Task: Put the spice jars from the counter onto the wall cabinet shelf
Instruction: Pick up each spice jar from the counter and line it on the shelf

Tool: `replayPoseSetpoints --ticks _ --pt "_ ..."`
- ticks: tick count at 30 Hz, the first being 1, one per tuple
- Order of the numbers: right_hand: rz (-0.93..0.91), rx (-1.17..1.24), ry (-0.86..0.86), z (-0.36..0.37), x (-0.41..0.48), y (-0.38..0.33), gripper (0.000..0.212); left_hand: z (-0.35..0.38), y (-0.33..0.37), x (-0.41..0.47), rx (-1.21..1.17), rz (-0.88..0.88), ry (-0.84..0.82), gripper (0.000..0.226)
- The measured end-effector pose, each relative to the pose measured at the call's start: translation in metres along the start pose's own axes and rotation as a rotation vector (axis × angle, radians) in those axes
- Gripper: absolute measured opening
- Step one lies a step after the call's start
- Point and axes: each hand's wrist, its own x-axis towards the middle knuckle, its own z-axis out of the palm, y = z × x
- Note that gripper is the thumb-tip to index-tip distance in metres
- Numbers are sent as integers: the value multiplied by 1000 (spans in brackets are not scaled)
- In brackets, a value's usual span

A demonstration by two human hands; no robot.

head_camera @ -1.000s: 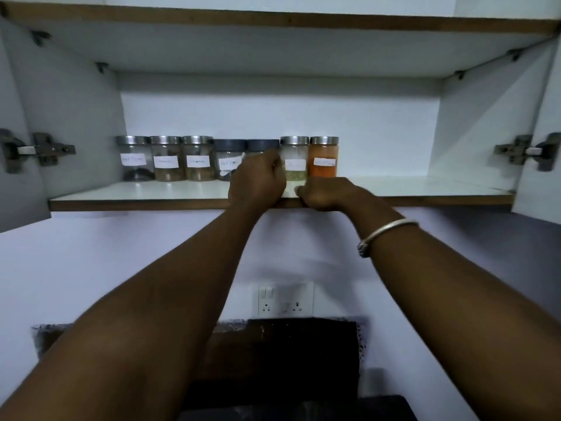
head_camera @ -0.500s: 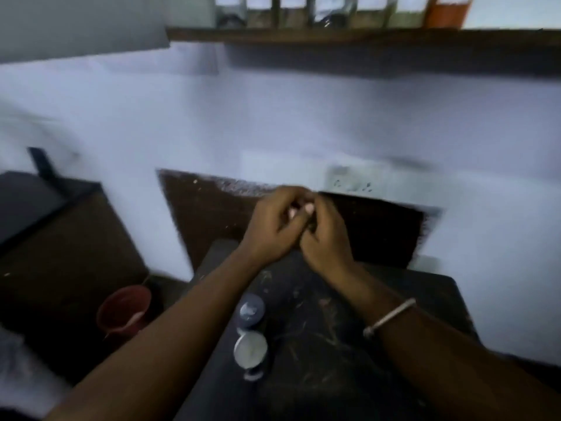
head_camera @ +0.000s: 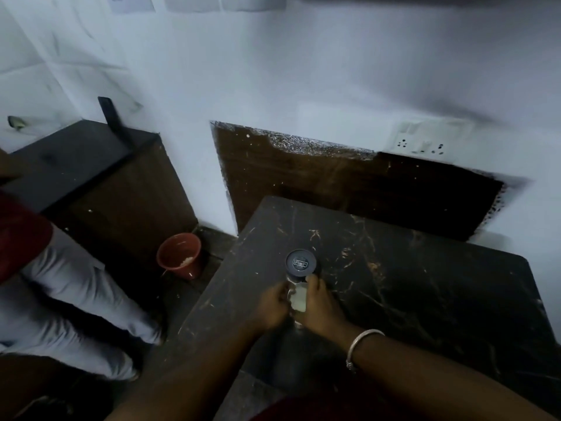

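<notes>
Head view. Both hands are low in the frame over the dark veined counter (head_camera: 425,284), brought close together with one spice jar between them.

Left hand (head_camera: 273,305): fingers curled against the left side of the held spice jar (head_camera: 299,297). Right hand (head_camera: 321,308): fingers curled on the jar's right side, thumb up near its far edge. Both hands grip the jar. Only a pale patch and a sliver of glass at its near end show between the hands. It cannot be told whether the jar rests on the counter or is lifted off it.

Dark-lidded spice jar (head_camera: 300,262): upright on the counter, just beyond the hands and very close to the held jar; whether the two touch cannot be told. No hand grips it. The lid carries a small rectangular mark, not legible.

A metal bangle (head_camera: 362,344) sits on the right wrist.

Left of the hands and below counter level, a red bucket (head_camera: 179,255) stands on the floor with pale material inside. Further left are another person's legs in light trousers (head_camera: 76,287) and a dark cabinet (head_camera: 76,159).

Beyond the hands, a brown panel (head_camera: 334,183) runs along the white wall behind the counter, with a wall socket (head_camera: 425,141) above it to the right
</notes>
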Motion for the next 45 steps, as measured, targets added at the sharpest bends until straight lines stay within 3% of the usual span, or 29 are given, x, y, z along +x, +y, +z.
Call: replayPoseSetpoints --ticks 4,8,10,13,16,20,23,32,41,45 --pt "16 189 53 -25 1 11 85 4 7 -2 -188 104 21 35" --pt "38 463 48 -103 -1 17 70 -16 49 6 -491 133 35 23" --pt "28 678 49 -155 -9 16 54 -31 88 15 -594 152 -29 29" --pt "-69 908 196 -225 -32 5 31 -41 161 23 -675 249 -155 37" --pt "-166 1076 368 -277 -62 -16 30 -37 233 13 -849 317 -288 54" --pt "-166 1038 568 -315 -96 -32 55 -31 293 -9 -977 325 -284 51" --pt "-136 987 592 -329 -118 -40 59 -25 318 -27 -962 348 -295 60" --pt "-346 1110 590 -357 -151 -34 25 -19 354 -52 -1151 381 -455 59" --pt "-387 1160 608 -362 -153 -28 21 -12 362 -52 -1117 403 -436 60" --pt "-379 1169 622 -365 -154 -26 23 -10 365 -48 -1083 403 -445 73"
